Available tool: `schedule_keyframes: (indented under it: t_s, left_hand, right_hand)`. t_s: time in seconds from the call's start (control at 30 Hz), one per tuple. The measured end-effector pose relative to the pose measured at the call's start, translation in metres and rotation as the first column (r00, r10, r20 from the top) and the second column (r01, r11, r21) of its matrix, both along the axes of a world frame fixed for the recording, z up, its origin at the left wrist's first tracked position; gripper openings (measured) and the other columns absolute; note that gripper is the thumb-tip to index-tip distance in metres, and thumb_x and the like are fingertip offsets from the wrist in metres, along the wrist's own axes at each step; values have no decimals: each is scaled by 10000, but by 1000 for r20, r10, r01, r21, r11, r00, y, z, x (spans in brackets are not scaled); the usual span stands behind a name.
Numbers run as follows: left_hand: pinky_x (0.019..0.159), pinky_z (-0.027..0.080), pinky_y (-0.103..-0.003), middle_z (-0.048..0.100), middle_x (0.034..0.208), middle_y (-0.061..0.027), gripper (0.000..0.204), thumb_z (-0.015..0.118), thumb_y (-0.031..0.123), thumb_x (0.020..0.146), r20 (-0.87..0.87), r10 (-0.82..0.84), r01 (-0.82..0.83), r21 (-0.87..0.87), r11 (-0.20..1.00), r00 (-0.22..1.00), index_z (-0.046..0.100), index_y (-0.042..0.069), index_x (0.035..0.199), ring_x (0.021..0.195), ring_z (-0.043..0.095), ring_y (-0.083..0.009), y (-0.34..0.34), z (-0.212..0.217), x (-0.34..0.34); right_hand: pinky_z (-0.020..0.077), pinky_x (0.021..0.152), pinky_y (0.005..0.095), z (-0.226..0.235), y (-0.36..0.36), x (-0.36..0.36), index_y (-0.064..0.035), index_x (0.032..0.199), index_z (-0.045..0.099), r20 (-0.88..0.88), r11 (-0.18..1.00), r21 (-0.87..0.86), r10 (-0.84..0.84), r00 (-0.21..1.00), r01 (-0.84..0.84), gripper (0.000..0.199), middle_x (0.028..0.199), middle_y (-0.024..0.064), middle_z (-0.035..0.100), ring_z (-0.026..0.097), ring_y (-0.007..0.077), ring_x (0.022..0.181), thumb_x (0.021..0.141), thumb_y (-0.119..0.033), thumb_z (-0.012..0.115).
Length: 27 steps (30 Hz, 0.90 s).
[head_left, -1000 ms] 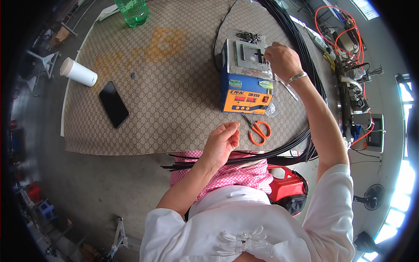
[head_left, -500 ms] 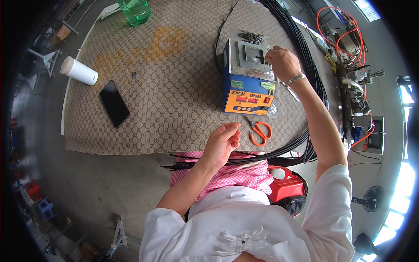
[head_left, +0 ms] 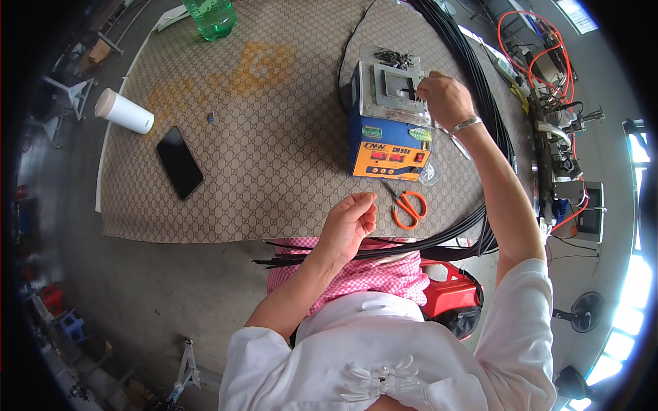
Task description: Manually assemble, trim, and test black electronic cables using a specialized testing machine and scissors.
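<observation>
A blue and orange solder pot [head_left: 388, 152] with a lit display stands right of centre on the table. Its square metal well [head_left: 399, 83] is on top. My right hand [head_left: 445, 98] is over the well's right edge, fingers closed on a thin dark piece [head_left: 408, 91] that reaches into the opening; its kind is unclear. Small dark bits [head_left: 394, 59] lie heaped behind the well. In front of the pot, my left hand [head_left: 351, 222] is held with thumb and curled fingers pinched together. Whatever it may hold is too small or hidden. Orange-handled scissors [head_left: 409, 209] lie right of it.
A bundle of black cables [head_left: 490, 116] curves along the table's right side and round to its front edge. A phone [head_left: 180, 163], a white cup [head_left: 125, 111] and a green bottle [head_left: 212, 19] are on the left. A clear round piece [head_left: 428, 175] sits beside the pot.
</observation>
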<state>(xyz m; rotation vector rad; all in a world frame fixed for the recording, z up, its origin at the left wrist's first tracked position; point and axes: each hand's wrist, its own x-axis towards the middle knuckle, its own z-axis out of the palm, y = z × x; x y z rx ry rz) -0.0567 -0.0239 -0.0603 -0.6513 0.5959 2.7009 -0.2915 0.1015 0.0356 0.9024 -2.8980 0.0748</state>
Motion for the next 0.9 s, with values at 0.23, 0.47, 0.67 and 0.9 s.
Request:
schedule_keyframes:
  t_s: [0.23,0.47,0.67,0.9]
  left_hand:
    - [632,424,-230,551,737,16,125,548,166,865,14,-6,6,-8,1000,1000,564,70,941,652,500,-73,1,2,0]
    - [629,423,-230,551,737,14,120,543,162,866,16,-9,9,-13,1000,1000,562,68,940,650,501,-73,1,1,-1]
    - [614,416,-219,550,732,28,113,565,172,853,28,-8,9,-31,999,1000,567,81,920,635,498,-60,2,3,-2]
    - [624,424,-233,552,735,12,112,534,151,870,15,-14,14,-14,1000,1000,561,67,938,646,506,-78,3,-2,-2]
  right_hand:
    - [466,699,361,-6,7,3,-89,796,646,-21,996,-85,-15,1000,13,146,861,59,589,583,259,796,799,-180,533]
    - [464,706,358,-20,11,6,-84,799,641,-12,985,-172,-18,1000,15,146,855,57,586,579,253,801,798,-179,529]
    - [461,692,361,-26,16,8,-84,801,640,-13,974,-228,-6,1000,3,143,835,60,579,577,256,791,798,-170,526]
    - [463,670,355,-19,19,8,-86,784,644,-32,954,-300,18,999,-27,134,797,63,579,578,261,757,784,-166,537]
